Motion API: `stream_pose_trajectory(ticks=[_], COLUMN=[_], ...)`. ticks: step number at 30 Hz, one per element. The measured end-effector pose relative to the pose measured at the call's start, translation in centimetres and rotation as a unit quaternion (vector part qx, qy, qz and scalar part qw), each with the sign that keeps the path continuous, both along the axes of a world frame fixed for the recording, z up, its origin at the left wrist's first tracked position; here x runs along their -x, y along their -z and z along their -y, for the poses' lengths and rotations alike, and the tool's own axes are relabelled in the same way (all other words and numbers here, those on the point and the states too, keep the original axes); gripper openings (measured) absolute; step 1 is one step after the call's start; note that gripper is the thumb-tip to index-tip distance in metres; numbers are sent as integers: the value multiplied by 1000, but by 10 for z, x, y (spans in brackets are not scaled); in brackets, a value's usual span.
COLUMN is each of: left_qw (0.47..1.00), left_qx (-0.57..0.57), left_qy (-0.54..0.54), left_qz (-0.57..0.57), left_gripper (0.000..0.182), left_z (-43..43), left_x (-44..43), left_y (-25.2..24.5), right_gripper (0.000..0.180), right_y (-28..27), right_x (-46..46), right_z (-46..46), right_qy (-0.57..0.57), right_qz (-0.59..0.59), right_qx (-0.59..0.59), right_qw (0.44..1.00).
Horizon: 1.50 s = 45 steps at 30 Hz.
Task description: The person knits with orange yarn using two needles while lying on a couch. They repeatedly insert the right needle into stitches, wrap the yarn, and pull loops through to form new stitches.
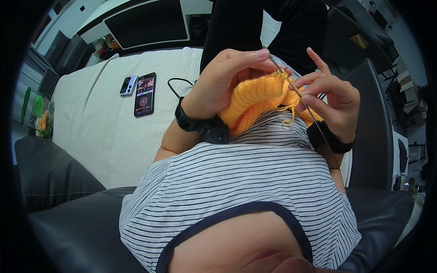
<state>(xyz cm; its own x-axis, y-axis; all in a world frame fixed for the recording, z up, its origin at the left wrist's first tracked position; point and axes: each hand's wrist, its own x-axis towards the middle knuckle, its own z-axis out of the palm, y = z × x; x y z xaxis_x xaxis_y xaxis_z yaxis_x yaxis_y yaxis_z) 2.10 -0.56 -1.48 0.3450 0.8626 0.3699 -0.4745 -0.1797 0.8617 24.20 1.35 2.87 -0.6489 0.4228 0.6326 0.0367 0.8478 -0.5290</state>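
A folded piece of orange-yellow knitting [256, 99] lies over my lap, against the striped shirt. My left hand [228, 75] grips it from the left, with the thumb on the upper end of a thin metal knitting needle [273, 61]. In my right hand [324, 95] a second needle [319, 124] is pinched between thumb and fingers, its lower end running down past the wrist. The two needles meet at the upper edge of the knitting. The little finger of that hand points up. A loose loop of yellow yarn [289, 121] hangs beside the work. Both wrists wear black straps.
On the cream sofa cover [102, 136] to the left lie a large smartphone [145, 95] with a lit screen and a small light-coloured device [128, 85]. A black cable [172, 87] curves near the left wrist. Dark sofa cushions [54, 174] and an armrest [372, 129] flank me.
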Motion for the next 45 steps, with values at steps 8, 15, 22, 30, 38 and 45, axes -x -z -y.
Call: stream_pose_trajectory(ticks=[8, 15, 22, 30, 38, 45], left_qw=[997, 998, 981, 974, 957, 948], left_qx=[-41, -36, -107, -133, -171, -199], left_qy=[-6, -59, -154, -170, -219, -228], left_qz=[60, 1, -52, -76, -82, -103], left_gripper=[21, 17, 18, 17, 17, 17], left_z=[0, 4, 8, 12, 12, 11], left_x=[-5, -4, -7, -11, -17, -17], left_y=[-6, -14, -12, -11, -8, -4], right_gripper=[2, 2, 2, 5, 6, 8], right_y=[5, 6, 5, 6, 7, 8], right_x=[5, 10, 12, 11, 11, 12], right_z=[12, 23, 26, 31, 29, 29], right_qy=[35, 91, 89, 63, 36, 42], right_qz=[-35, -38, -52, -62, -56, -106], right_qx=[83, 73, 101, 159, 175, 251], right_qw=[995, 992, 990, 983, 982, 961])
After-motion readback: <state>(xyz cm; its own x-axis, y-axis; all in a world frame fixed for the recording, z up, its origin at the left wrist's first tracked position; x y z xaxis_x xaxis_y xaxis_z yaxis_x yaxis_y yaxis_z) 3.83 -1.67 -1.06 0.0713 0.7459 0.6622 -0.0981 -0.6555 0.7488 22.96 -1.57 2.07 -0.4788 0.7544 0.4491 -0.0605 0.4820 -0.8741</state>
